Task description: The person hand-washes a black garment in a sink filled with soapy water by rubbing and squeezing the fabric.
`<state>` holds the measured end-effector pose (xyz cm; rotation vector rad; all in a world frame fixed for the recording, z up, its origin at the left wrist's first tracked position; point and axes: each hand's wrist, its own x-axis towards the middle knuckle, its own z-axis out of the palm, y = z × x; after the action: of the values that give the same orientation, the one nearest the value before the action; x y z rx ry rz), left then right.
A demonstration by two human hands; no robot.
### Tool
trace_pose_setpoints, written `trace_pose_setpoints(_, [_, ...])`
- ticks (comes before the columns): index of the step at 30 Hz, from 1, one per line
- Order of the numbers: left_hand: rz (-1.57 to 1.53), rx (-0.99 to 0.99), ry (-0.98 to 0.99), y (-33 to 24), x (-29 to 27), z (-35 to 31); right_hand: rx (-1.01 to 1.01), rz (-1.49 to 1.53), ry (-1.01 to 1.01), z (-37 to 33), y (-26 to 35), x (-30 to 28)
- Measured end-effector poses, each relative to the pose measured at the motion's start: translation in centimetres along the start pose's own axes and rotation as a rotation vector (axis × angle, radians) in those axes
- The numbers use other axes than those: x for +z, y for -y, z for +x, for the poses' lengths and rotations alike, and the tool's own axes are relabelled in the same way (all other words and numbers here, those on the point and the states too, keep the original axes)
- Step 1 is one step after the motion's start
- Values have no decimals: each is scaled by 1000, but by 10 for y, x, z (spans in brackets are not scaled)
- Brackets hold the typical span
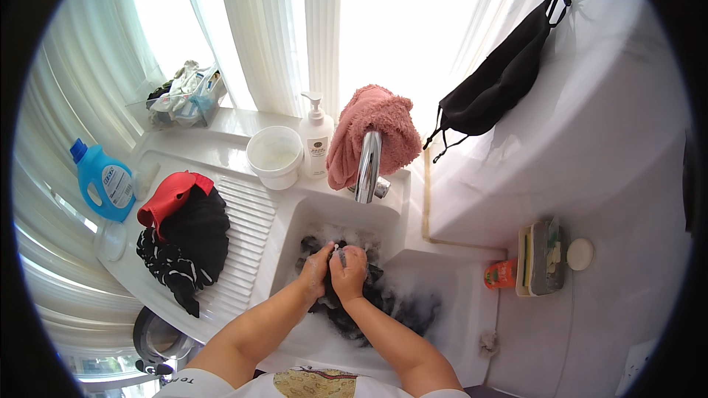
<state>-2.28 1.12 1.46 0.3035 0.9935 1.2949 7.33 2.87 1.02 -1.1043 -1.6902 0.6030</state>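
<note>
In the white sink (470,302), a black wet garment (345,318) lies in cloudy, sudsy water. Both my hands are close together over its upper part, fingers closed on the fabric. My left hand (317,269) grips it from the left side. Curled around a bunched fold, my right hand (349,273) is right beside it, with white foam at the fingers. The garment's lower part spreads underwater toward the right and is blurred by the suds. Above my hands, the chrome faucet (368,169) has a pink fluffy towel (376,114) draped over it.
On the ribbed washboard (247,232) at left lie black clothes (195,232) and a red item (173,195). A blue detergent bottle (107,180), white tub (274,156) and pump bottle (316,140) stand around it. At right are an orange bottle (501,274) and a wall caddy (542,258); a black mask (501,81) hangs above.
</note>
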Motion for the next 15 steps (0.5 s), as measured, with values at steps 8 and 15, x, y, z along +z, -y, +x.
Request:
trace_pose_setpoints(8, [51, -150, -237, 16, 9, -15, 160, -93, -85, 1, -13, -7])
trace_pose_setpoints(15, [120, -202, -364, 2, 9, -12, 64, 67, -6, -3, 9, -5])
